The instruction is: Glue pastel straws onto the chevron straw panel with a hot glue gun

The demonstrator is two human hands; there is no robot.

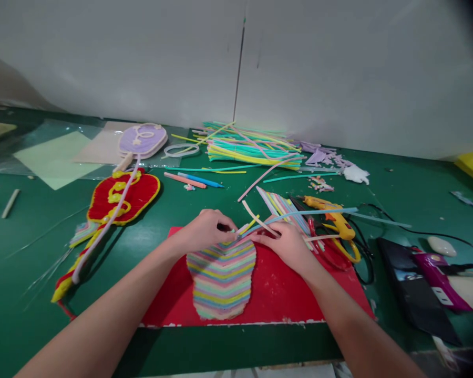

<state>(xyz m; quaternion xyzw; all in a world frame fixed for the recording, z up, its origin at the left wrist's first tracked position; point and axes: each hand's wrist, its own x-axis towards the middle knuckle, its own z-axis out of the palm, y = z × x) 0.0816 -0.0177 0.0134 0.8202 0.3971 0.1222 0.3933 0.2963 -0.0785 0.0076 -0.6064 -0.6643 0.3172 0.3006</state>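
A striped panel of pastel pipe cleaners [223, 278], laid in V-shaped rows, lies on a red board [291, 289]. My left hand [208, 231] is closed in a pinch at the panel's upper edge, where several stem ends meet. Thumb and fingers of my right hand [286, 244] are closed around loose stems just right of that edge. A long blue pipe cleaner [319, 211] runs from between the hands out to the right. One pale pink stem [256, 215] sticks up by the right fingers. The exact fingertip contact is partly hidden.
Behind the right hand lie a striped strip [278, 205], red-handled scissors [333, 254] and a yellow glue gun [339, 218]. A stem bundle [252, 149] is at the back. Leftward are a red fan [124, 197] and a purple fan [144, 140]. A black case [413, 283] sits right.
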